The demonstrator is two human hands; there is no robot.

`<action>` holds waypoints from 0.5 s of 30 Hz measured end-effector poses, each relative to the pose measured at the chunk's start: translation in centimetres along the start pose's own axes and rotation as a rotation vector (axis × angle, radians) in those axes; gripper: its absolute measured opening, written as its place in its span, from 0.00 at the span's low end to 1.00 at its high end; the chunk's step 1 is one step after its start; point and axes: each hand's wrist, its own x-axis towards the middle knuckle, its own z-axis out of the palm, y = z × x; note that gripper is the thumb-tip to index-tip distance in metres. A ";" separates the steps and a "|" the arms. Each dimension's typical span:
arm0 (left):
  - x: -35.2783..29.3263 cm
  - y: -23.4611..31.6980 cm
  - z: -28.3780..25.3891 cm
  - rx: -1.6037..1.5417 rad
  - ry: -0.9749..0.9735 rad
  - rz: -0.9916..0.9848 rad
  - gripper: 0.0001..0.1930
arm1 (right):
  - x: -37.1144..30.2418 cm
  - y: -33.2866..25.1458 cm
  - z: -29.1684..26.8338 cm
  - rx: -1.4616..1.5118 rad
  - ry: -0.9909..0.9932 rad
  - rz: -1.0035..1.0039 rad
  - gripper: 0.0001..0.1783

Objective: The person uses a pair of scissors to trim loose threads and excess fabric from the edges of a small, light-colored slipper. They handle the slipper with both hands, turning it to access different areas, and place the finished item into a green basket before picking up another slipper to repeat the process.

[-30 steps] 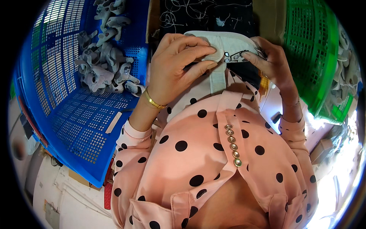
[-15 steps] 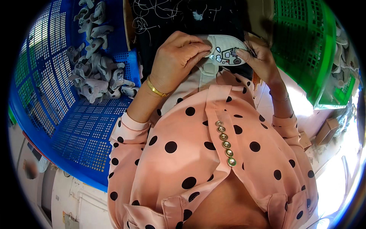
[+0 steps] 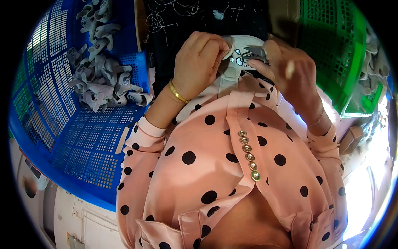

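Near the right fingers (image 3: 259,66), pale fabric (image 3: 245,42) bears black-outlined shapes (image 3: 239,61).

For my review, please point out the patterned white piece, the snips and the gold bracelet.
Patterned white piece (image 3: 239,56): head view, on its patterned face.
Snips (image 3: 258,51): head view, on the grey metal blades.
Gold bracelet (image 3: 177,93): head view, on the middle of its band.
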 end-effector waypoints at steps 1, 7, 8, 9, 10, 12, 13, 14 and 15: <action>0.0 0.0 0.0 -0.021 0.002 -0.016 0.09 | 0.3 0.0 -0.1 -0.013 -0.028 -0.044 0.25; -0.5 0.3 0.2 -0.049 0.024 -0.078 0.08 | 1.6 -1.1 -0.8 0.004 -0.059 -0.115 0.24; -0.6 0.4 0.2 -0.048 0.039 -0.078 0.08 | 1.7 -1.0 -0.6 -0.001 -0.038 -0.144 0.24; -0.7 0.5 0.2 -0.049 0.049 -0.079 0.08 | 1.8 -0.7 -0.3 -0.006 -0.017 -0.173 0.24; -0.7 0.5 0.3 -0.051 0.057 -0.078 0.08 | 1.9 -0.5 -0.1 -0.011 0.005 -0.200 0.23; -0.7 0.5 0.4 -0.058 0.068 -0.075 0.08 | 2.1 -0.6 -0.1 -0.029 0.010 -0.211 0.24; -0.7 0.6 0.4 -0.062 0.070 -0.070 0.09 | 2.3 -0.5 -0.1 -0.039 0.014 -0.217 0.24; -0.7 0.6 0.4 -0.067 0.072 -0.065 0.10 | 2.3 -0.6 -0.1 -0.066 0.003 -0.206 0.24; -0.8 0.6 0.4 -0.065 0.075 -0.059 0.10 | 2.3 -0.8 -0.1 -0.093 -0.007 -0.195 0.25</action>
